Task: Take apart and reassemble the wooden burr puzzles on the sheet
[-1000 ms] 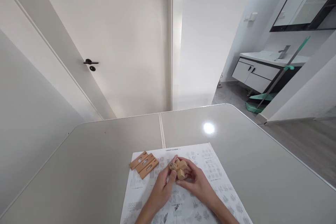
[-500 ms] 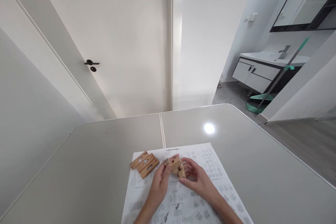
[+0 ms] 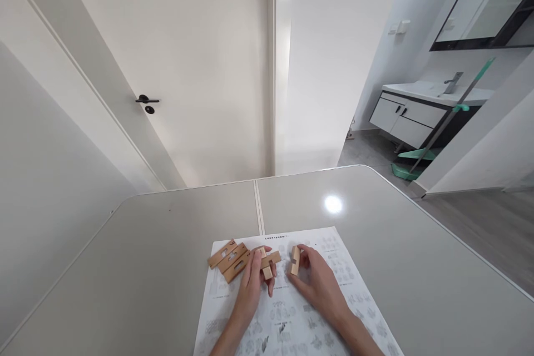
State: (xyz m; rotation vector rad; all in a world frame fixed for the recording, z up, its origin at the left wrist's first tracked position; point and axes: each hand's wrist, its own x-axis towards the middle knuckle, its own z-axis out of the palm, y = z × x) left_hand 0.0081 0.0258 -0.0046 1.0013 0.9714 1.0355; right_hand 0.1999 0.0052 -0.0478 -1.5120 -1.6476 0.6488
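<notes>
My left hand (image 3: 252, 279) is closed around crossed wooden puzzle pieces (image 3: 271, 259); one notched bar points right and another sits across it, partly hidden by the fingers. A short gap to the right, my right hand (image 3: 314, 277) pinches a single notched wooden block (image 3: 295, 261) upright between thumb and fingertips. Several flat wooden slats with slots (image 3: 232, 257) lie side by side just left of my left hand, over the edge of a printed sheet (image 3: 287, 300). Both hands are above that sheet, which carries small grey diagrams.
A grey table (image 3: 137, 267) with a seam down its middle lies under everything. Beyond it stand a white door (image 3: 208, 67) and, to the right, a washbasin cabinet (image 3: 406, 111) with a green-handled broom and dustpan (image 3: 406, 171).
The wooden pieces, together between both hands before, are now apart. My right hand has drawn one block away to the right, while my left hand moved slightly left with the others.
</notes>
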